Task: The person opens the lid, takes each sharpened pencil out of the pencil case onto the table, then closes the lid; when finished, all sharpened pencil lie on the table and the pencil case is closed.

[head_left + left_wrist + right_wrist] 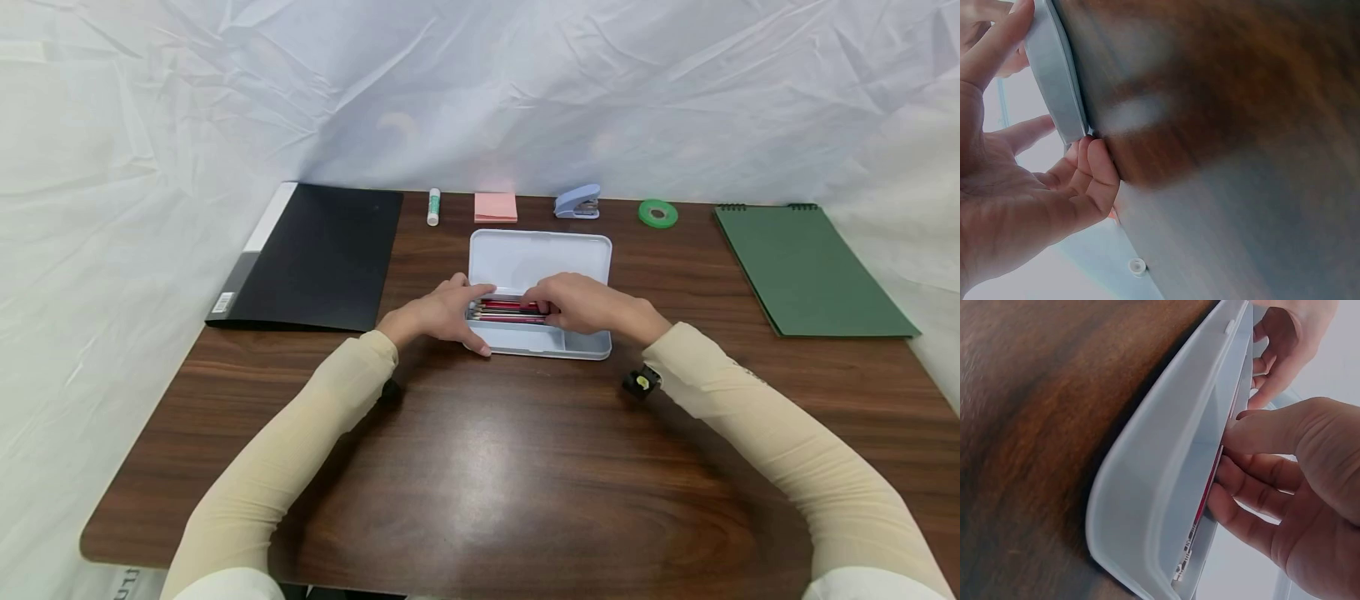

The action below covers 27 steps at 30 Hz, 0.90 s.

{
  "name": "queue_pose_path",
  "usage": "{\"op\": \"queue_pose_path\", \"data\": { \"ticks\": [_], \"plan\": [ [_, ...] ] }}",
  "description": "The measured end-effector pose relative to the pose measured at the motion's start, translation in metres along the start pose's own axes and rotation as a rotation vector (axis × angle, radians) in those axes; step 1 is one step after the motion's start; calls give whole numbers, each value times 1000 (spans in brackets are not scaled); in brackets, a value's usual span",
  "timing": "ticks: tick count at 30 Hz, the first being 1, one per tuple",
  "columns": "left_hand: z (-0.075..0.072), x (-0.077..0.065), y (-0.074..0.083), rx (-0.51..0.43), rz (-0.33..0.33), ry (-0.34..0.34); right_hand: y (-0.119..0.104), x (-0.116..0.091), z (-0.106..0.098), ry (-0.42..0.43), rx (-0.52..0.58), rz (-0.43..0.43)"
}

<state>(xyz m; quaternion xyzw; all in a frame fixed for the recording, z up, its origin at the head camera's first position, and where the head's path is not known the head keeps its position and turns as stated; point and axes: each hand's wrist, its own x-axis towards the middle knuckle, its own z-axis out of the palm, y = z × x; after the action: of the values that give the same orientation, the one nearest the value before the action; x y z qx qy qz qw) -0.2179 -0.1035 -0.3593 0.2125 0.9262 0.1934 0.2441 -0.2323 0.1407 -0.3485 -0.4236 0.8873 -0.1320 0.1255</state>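
A white pencil case (540, 257) stands with its lid raised at the back. Several pencils (498, 310), red and dark, lie side by side in its rear compartment, points to the left. My left hand (448, 312) grips the left end of the case, thumb at the front edge and index finger reaching over the pencils. In the left wrist view its curled fingers (1102, 165) rest against the case's corner. From the right, my right hand (581, 302) reaches into the case. Its thumb and fingers pinch a red pencil (1205, 490) near the end in the right wrist view.
A black folder (330, 250) lies at the left, a green spiral notebook (813, 271) at the right. Along the back are a glue stick (433, 207), pink sticky notes (495, 207), a blue stapler (577, 202) and green tape (657, 213). White sheeting hangs behind the wooden table (480, 467).
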Motion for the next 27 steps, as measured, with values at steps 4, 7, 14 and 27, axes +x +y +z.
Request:
{"op": "queue_pose_path", "data": {
  "ticks": [4, 7, 14, 27],
  "plan": [
    [0, 0, 1, 1, -2, 0, 1, -1, 0, 5, 5, -35],
    [2, -1, 0, -8, -15, 6, 0, 1, 0, -5, 9, -55],
    [1, -1, 2, 5, 5, 5, 1, -1, 0, -8, 26, -59],
    [1, -1, 2, 4, 1, 4, 0, 2, -5, -26, -19, -86]
  ]
}}
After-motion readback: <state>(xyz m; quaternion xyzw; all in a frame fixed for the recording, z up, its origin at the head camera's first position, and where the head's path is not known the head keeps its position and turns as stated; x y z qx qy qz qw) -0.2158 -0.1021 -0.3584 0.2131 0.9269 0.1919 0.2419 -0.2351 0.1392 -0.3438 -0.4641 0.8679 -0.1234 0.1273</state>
